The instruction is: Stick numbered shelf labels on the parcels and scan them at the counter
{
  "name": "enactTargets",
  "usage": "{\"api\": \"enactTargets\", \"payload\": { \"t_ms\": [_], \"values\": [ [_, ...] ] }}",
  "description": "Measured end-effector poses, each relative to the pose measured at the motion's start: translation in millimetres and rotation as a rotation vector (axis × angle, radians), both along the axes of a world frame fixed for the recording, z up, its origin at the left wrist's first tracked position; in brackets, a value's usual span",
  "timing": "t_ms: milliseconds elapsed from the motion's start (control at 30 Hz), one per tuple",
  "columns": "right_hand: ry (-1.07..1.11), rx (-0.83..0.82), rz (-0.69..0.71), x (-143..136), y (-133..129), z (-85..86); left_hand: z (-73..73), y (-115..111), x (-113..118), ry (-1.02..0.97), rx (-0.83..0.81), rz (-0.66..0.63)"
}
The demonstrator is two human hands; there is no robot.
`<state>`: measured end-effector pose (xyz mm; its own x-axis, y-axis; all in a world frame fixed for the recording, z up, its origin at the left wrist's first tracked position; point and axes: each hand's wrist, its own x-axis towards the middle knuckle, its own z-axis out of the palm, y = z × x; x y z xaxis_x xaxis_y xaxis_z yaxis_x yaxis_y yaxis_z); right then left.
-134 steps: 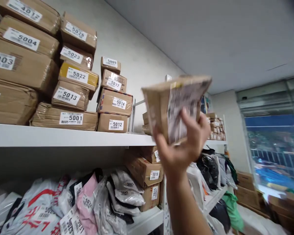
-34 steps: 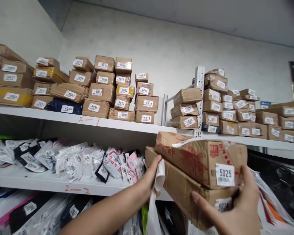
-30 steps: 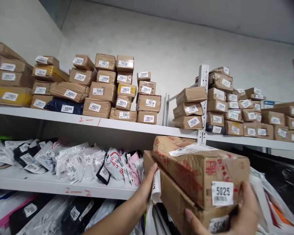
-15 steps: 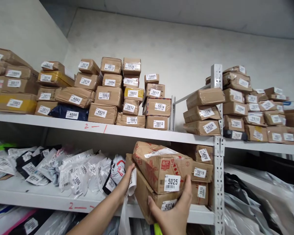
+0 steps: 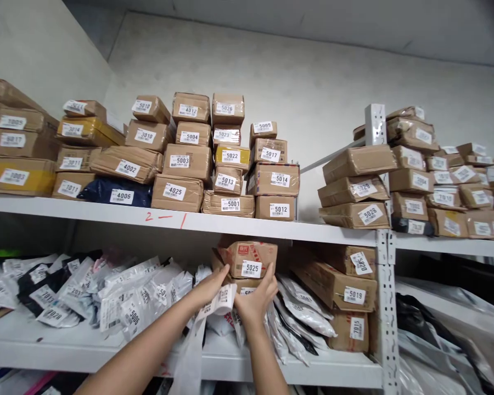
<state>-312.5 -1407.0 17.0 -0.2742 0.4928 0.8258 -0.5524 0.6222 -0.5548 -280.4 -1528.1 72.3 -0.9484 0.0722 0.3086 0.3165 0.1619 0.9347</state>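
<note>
Two stacked cardboard boxes are between my hands on the middle shelf, pushed back above the bagged parcels. The upper box (image 5: 257,253) has red print and a label reading 5025; its lower neighbour (image 5: 246,285) is mostly covered by my fingers. My left hand (image 5: 213,284) grips the left side of the stack. From that hand's wrist area hangs a strip of white barcode labels (image 5: 222,300), trailing down past the shelf edge. My right hand (image 5: 257,299) is closed around the right front of the stack, thumb toward the lower box's front.
White plastic-bagged parcels (image 5: 302,312) lie right of my hands, beside stacked boxes (image 5: 354,296) against the post (image 5: 387,307). More bagged parcels (image 5: 135,296) lie left. The upper shelf edge (image 5: 247,228) runs just above the boxes; labelled cartons stand on it.
Both hands have carried the two boxes away from me and left, deeper into the middle shelf. Bagged parcels on the right, hidden before, now show.
</note>
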Motion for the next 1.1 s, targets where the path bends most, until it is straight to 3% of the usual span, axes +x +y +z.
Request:
{"api": "enactTargets", "payload": {
  "t_ms": [100, 167, 233, 333, 500, 633, 767, 967, 1100],
  "values": [
    [-0.03, -0.031, -0.008, -6, -9, -11.6, -9.5, -4, 13, 0.227, -0.463, 0.337],
    [-0.054, -0.028, -0.005, -7, -10, -15.6, -7.4, 2, 18, 0.414, -0.654, 0.493],
    [-0.079, -0.005, -0.005, -6, -9, -17.8, 1.1, 13, 17, 0.586, -0.791, 0.499],
    [-0.11, 0.023, -0.022, -6, -5, -22.2, 18.2, 29, 12, 0.646, -0.952, 0.438],
    [-0.142, 0.064, 0.039, -4, -3, -26.7, 32.6, 37, 8, 0.613, -0.994, 0.459],
    [-0.087, 0.002, 0.051, -2, 0, -11.2, 32.6, 32, 6, 0.631, -1.0, 0.493],
    [-0.085, 0.119, 0.12, -5, 10, 1.2, 30.2, 31, 3, 0.575, -1.018, 0.578],
    [-0.118, 0.049, 0.095, -17, 20, -21.3, 24.1, 48, 0, 0.612, -1.112, 0.468],
    [-0.131, 0.115, 0.131, -13, 26, -28.0, 26.1, 51, 1, 0.614, -1.104, 0.447]
  ]
}}
